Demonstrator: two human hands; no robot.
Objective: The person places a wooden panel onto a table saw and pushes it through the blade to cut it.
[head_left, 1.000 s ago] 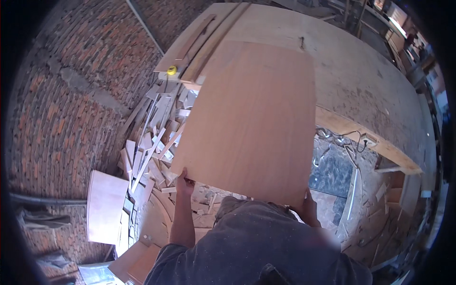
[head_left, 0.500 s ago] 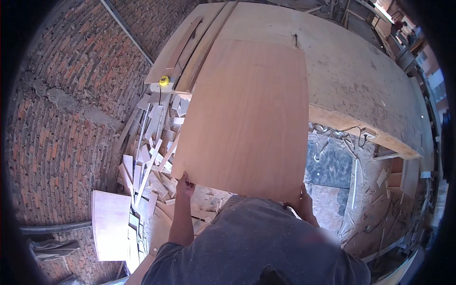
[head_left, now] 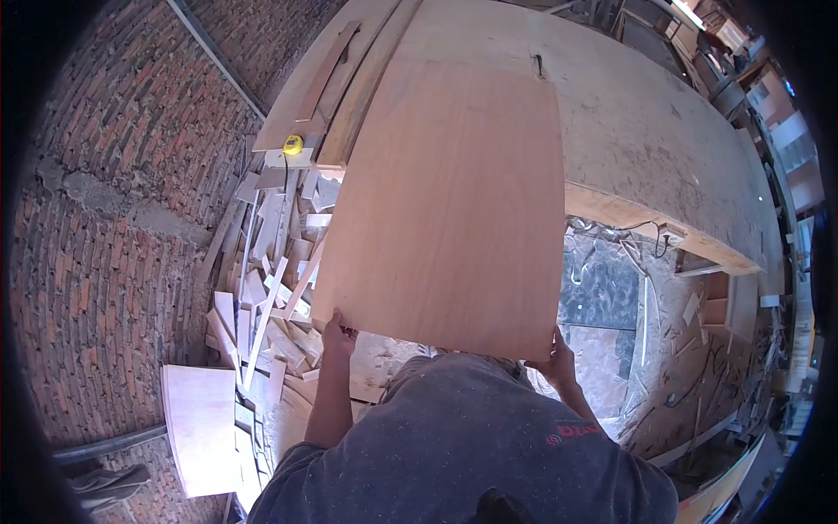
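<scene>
A large flat plywood sheet (head_left: 449, 210) stretches from in front of my body onto the workbench (head_left: 646, 131), its far part resting on the bench top. My left hand (head_left: 339, 334) grips the sheet's near left corner, thumb on top and fingers curled beneath. At the near right corner, my right hand (head_left: 557, 360) is closed on the edge, with some of its fingers hidden under the sheet. The near end of the sheet juts past the bench edge, over the floor.
Left of the sheet, a yellow tape measure (head_left: 292, 145) lies at the bench corner near long wooden strips (head_left: 367, 87). Wood offcuts (head_left: 278, 297) litter the floor below. A pale panel (head_left: 201, 428) stands near the brick wall (head_left: 105, 279). A cable with a socket (head_left: 669, 236) hangs on the bench side.
The view has shifted slightly, so the bench and sheet sit a little higher and further left. Both hands keep their hold on the sheet's corners.
</scene>
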